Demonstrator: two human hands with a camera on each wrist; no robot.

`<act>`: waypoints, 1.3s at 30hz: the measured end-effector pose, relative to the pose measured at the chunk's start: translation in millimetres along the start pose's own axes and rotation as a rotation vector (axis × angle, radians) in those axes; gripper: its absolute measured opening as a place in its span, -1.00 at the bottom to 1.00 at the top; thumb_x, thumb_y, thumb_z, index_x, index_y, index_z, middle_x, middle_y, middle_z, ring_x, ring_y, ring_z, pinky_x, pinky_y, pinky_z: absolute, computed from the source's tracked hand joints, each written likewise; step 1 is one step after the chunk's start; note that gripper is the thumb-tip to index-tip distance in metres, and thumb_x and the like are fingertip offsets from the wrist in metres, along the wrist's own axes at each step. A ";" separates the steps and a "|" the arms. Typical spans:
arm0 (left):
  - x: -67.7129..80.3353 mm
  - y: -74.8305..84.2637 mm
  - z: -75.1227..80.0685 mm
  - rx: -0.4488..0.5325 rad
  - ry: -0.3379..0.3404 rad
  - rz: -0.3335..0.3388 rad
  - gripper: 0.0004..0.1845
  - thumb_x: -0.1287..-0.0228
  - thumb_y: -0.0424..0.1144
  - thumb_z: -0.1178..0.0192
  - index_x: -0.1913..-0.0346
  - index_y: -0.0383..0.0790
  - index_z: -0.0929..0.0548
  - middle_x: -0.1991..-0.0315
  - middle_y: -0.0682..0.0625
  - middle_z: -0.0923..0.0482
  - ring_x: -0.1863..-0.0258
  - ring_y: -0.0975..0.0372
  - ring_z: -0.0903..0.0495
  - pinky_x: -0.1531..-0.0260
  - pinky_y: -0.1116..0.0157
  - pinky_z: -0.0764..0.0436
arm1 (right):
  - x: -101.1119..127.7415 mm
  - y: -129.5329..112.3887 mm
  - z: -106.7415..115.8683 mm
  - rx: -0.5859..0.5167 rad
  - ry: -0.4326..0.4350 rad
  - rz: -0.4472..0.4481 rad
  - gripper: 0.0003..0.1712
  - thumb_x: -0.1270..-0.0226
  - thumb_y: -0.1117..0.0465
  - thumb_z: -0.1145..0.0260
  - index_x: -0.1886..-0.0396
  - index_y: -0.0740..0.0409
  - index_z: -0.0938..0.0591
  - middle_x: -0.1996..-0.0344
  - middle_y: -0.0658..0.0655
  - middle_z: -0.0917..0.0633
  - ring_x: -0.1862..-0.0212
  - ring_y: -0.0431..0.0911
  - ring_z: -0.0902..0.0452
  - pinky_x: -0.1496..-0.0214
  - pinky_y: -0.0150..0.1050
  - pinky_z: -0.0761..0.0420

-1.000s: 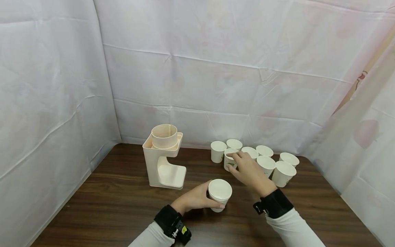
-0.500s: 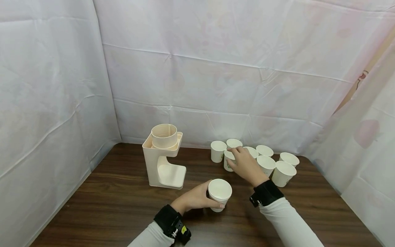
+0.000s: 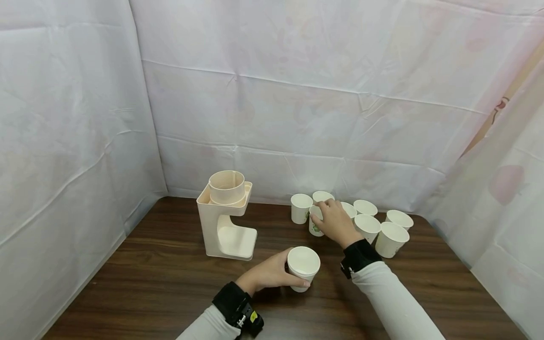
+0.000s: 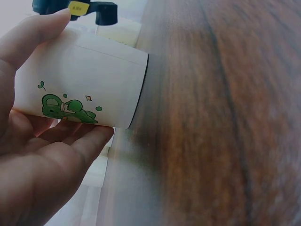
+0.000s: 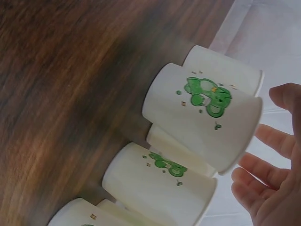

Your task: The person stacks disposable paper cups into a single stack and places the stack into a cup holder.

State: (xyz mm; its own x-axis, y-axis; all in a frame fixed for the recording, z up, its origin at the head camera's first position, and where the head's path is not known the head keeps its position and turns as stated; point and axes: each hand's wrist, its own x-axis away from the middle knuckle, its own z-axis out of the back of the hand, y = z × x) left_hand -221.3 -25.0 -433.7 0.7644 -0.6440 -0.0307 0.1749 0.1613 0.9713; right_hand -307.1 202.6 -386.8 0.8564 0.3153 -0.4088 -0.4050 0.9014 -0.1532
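My left hand (image 3: 274,271) grips a white paper cup (image 3: 303,264) at the front middle of the table, fingers and thumb around its side. A second line shows just under the cup's rim. In the left wrist view, a green bear print (image 4: 68,109) decorates the cup's wall. My right hand (image 3: 337,224) reaches over another paper cup (image 3: 316,227) at the near left of a group. In the right wrist view, the right fingers (image 5: 263,169) are spread beside the rim of that bear-printed cup (image 5: 202,113), with the thumb apart from it.
Several white paper cups (image 3: 392,239) stand in a cluster at the back right of the brown table (image 3: 161,283). A cream stand (image 3: 212,231) with a round holder (image 3: 226,188) on top is left of centre. White curtains (image 3: 272,113) hang behind and at both sides.
My right hand has shifted a little left and farther away over the same cup, its forearm swinging left. The left hand and its cup have stayed in place.
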 end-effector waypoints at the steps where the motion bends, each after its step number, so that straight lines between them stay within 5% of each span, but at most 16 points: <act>1: -0.1 -0.2 -0.1 0.001 -0.001 0.000 -0.25 -0.08 -0.31 -0.52 -0.35 -0.09 -0.41 -0.05 0.14 -0.59 -0.08 0.28 -0.55 -0.15 0.22 -0.45 | -0.6 0.2 -0.5 -0.001 -0.007 -0.008 -0.51 -0.45 0.03 -0.30 -0.19 0.29 -0.59 -0.03 0.41 -0.56 -0.06 0.29 -0.46 -0.07 0.15 -0.49; 18: -0.1 0.0 -1.3 -0.006 -0.005 -0.008 -0.24 -0.08 -0.29 -0.52 -0.35 -0.11 -0.41 -0.05 0.13 -0.59 -0.08 0.28 -0.55 -0.14 0.23 -0.45 | -7.2 4.5 -8.9 0.022 -0.083 -0.059 -0.46 -0.52 -0.05 -0.20 -0.27 0.23 -0.57 -0.06 0.41 -0.51 -0.07 0.30 -0.41 -0.06 0.18 -0.49; 39: -0.2 -1.1 1.1 0.011 -0.005 -0.003 -0.24 -0.08 -0.31 -0.52 -0.36 -0.11 -0.41 -0.05 0.12 -0.59 -0.08 0.27 -0.55 -0.14 0.22 -0.45 | -7.9 -0.5 6.2 0.026 -0.189 -0.027 -0.44 -0.45 -0.10 -0.28 -0.24 0.18 -0.58 0.01 0.35 -0.52 -0.02 0.26 -0.41 -0.02 0.15 -0.51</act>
State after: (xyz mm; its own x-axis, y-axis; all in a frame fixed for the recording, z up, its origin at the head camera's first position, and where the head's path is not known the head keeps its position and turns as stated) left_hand -222.3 -25.9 -434.5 0.7609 -0.6481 -0.0322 0.1700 0.1512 0.9738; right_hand -311.6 201.5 -377.9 0.9126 0.3392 -0.2281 -0.3751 0.9167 -0.1377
